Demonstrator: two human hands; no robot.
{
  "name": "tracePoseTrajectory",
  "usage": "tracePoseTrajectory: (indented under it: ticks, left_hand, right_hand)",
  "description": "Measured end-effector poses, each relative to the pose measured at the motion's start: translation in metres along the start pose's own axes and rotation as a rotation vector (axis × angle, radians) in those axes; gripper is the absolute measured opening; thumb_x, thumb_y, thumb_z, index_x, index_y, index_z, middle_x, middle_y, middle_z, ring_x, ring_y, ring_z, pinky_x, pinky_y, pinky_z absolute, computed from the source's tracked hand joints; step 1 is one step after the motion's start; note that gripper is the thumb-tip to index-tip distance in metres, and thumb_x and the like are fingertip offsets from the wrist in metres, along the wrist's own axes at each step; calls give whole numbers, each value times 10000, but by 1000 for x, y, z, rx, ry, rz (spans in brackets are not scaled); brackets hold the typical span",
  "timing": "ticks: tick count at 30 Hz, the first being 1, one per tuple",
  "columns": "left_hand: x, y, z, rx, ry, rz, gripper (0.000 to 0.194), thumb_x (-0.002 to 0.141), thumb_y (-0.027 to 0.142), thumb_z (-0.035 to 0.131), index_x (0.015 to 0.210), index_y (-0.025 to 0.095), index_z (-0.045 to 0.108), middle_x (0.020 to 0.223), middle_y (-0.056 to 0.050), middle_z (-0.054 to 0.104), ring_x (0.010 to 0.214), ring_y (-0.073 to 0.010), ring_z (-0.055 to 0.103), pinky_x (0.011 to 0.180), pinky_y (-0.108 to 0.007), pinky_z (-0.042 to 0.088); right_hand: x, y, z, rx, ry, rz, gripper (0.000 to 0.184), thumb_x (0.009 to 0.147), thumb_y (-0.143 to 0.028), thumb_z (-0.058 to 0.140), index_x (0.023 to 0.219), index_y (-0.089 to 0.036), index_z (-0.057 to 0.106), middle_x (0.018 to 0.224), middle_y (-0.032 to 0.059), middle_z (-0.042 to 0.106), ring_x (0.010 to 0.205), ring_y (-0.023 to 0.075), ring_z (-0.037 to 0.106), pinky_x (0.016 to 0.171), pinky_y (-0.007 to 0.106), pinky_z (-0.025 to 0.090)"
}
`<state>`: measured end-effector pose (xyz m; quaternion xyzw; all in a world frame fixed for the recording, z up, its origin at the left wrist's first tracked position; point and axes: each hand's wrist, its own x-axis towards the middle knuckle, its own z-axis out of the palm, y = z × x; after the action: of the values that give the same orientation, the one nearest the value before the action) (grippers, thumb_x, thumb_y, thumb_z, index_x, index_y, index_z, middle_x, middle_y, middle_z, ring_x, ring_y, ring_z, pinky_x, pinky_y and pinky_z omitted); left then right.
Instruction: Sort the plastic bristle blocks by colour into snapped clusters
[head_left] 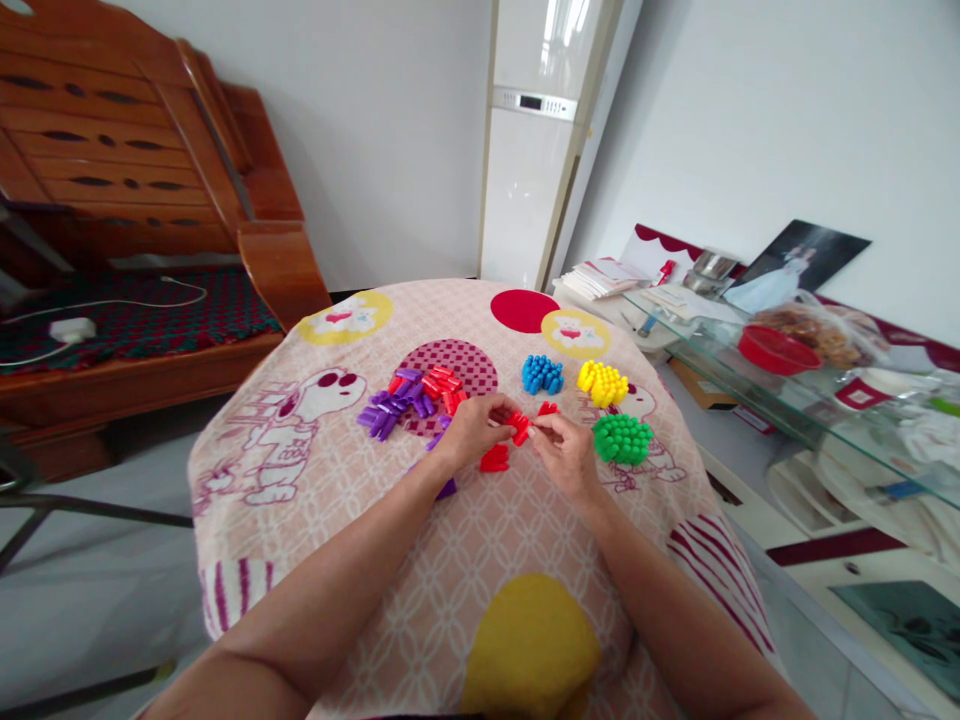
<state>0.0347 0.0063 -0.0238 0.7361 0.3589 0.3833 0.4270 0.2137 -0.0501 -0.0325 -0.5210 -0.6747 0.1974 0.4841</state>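
Observation:
Over the middle of the table, my left hand [478, 430] pinches small red plastic pieces [519, 428] between thumb and fingers. My right hand [566, 452] is closed at their right side, its fingertips gripping the same red cluster. Just below lies another red cluster [494, 459], and a further red piece [548, 408] shows behind my right fingers. To the left is a loose pile of purple pieces [386, 410] beside loose red pieces [444, 385]. Partly under my left wrist, a purple cluster [446, 489] is mostly hidden.
Grouped clusters of blue pieces [542, 374], yellow pieces [602, 383] and green pieces [622, 439] stand on the patterned tablecloth [360, 545]. A glass shelf [825, 410] with a red bowl [780, 349] is at the right. A wooden bench [127, 170] stands at the left.

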Motion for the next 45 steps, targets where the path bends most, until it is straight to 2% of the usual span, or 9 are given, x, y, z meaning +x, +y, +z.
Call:
tracePoseTrajectory:
  ticks: [5,9,12,18,27,32,36,41,45]
  left_hand:
    - [-1,-2,3,72,-16,27,161,722,137,640,877,147,684,824,-33,736,757,-147,689,673,-228,540]
    - [0,0,-2,131,49,56,286,736,117,638,1017,147,685,906,-53,744,812,-153,699,708,-241,560]
    - [0,3,-11,253,91,41,243,774,122,613,1001,138,699,860,-54,740,759,-148,689,681,-240,549]
    - [-1,6,-17,449,-39,19,189,784,118,603,917,150,734,793,-40,747,699,-143,671,649,-228,494]
    - [-3,2,-18,492,-166,30,212,727,94,584,832,175,750,812,-51,752,703,-165,662,685,-249,488]
    - [-6,3,-22,470,-194,10,226,723,69,553,772,183,742,771,-44,741,701,-164,653,675,-243,456]
    - [-10,5,-25,509,-301,20,114,713,168,678,806,192,740,775,-39,722,685,-166,621,639,-239,415]
    - [-11,7,-23,576,-366,-26,141,659,185,730,797,180,706,759,-25,693,674,-162,589,592,-233,371]
    - [-7,10,-23,465,-294,-17,45,719,193,676,757,168,672,704,-8,675,631,-135,589,572,-216,377]
  right_hand:
    - [3,-6,-7,-56,-144,18,163,801,-322,622,786,-172,685,678,19,696,583,136,621,553,224,446]
    - [11,1,-22,-175,5,37,172,778,-335,610,757,-183,688,631,17,678,576,150,614,578,246,438]
    - [16,11,-31,-293,134,60,189,770,-356,608,762,-192,701,618,28,679,585,171,621,592,264,444]
    - [18,20,-29,-475,108,27,157,800,-327,620,764,-204,712,638,40,698,604,178,632,598,266,424]
    - [15,32,-18,-714,24,-64,170,865,-334,614,760,-233,702,656,44,710,597,173,618,548,258,364]
    - [16,36,-18,-714,49,-52,140,861,-343,632,831,-229,709,656,46,700,612,179,619,564,257,368]
    - [13,28,-16,-632,69,-39,142,857,-327,629,857,-210,710,674,42,696,619,178,616,598,260,388]
    - [0,11,-3,-415,-118,-178,163,883,-262,567,812,-199,700,747,46,725,657,156,634,636,248,414]
    - [-7,4,8,-314,-250,-178,198,910,-315,571,840,-190,708,701,34,699,618,144,604,598,241,405]
